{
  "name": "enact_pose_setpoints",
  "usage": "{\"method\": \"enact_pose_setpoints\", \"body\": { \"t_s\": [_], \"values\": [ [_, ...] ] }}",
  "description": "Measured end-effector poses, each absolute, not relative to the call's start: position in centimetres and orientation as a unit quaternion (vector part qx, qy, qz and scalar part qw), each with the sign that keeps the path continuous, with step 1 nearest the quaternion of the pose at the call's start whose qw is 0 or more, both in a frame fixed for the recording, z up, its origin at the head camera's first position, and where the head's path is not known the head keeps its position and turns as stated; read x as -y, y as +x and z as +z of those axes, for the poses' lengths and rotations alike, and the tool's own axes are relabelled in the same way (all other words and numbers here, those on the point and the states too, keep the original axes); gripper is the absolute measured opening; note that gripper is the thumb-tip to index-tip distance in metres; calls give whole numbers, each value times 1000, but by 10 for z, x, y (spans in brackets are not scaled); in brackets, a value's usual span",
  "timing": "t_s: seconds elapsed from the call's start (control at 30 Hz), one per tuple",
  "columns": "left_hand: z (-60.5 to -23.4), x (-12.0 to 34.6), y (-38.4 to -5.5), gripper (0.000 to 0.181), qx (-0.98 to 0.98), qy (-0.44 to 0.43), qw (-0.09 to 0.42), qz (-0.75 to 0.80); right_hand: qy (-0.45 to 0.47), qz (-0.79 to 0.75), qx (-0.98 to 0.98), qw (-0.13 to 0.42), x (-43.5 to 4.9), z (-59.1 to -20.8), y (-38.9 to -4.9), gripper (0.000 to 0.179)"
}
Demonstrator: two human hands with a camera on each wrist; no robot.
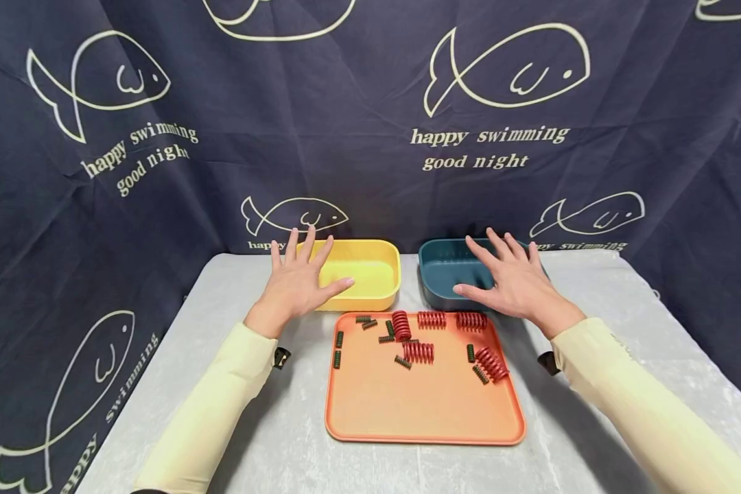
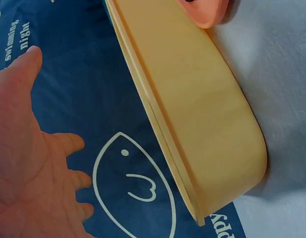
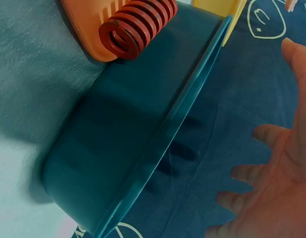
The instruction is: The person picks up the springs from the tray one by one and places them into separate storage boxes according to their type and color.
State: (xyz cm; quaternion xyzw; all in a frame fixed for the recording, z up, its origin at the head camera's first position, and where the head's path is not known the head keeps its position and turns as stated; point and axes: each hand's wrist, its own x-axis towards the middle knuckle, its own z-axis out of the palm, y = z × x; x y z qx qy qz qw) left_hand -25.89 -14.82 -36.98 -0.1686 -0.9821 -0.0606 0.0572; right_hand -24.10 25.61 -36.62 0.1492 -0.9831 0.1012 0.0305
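With fingers spread, my left hand (image 1: pixel 298 280) hovers over the left side of a yellow bin (image 1: pixel 370 302) in the head view. My right hand (image 1: pixel 514 280) is likewise spread, above the dark teal bin (image 1: pixel 435 291). Neither hand holds anything. In front of the bins lies an orange tray (image 1: pixel 420 412) with several large red springs (image 1: pixel 432 320) and several small dark green springs (image 1: pixel 337 359) scattered over its back half. Seen from the left wrist, the yellow bin's wall (image 2: pixel 207 124) stands beside the hand; the right wrist view shows the teal bin's wall (image 3: pixel 108 139).
A grey-white cloth (image 1: pixel 272 439) covers the table. Behind and at the sides hangs a navy curtain (image 1: pixel 370 137) printed with fish outlines and lettering. Both bins stand near the table's back edge, a narrow gap between them.
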Motion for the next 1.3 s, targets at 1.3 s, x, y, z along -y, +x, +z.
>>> {"method": "enact_pose_setpoints", "body": {
  "t_s": [1.3],
  "values": [
    [-387,184,-183,74,785,-102,-257,-554,220,295,928,58,-284,-372,-154,100]
  ]
}}
